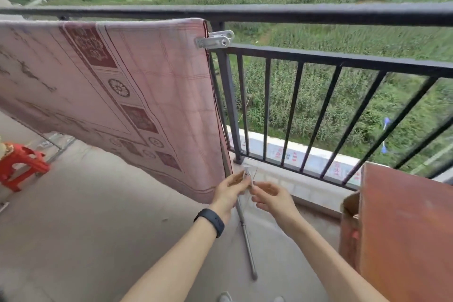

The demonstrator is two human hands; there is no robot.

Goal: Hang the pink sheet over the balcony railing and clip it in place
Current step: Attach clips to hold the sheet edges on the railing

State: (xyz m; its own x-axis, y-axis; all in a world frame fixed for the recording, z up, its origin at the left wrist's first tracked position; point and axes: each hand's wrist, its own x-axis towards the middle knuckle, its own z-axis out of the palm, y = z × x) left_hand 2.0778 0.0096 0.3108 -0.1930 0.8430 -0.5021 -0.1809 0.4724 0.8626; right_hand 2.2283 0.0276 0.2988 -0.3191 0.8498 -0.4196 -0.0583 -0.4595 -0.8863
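- Both hands meet low by the sheet's corner: the left hand (229, 190) pinches a small pale clip (248, 175), and the right hand (272, 197) closes its fingertips on the clip's lower end.
- The sheet (110, 95) hangs over the railing (318, 13), with a white clip (215, 39) on its right edge.
- Risk: the small clip could slip between the bars and fall outside.
- A pole (246, 235) underfoot could trip.
- Room: open floor to the left; a brown board (407, 233) crowds the right.
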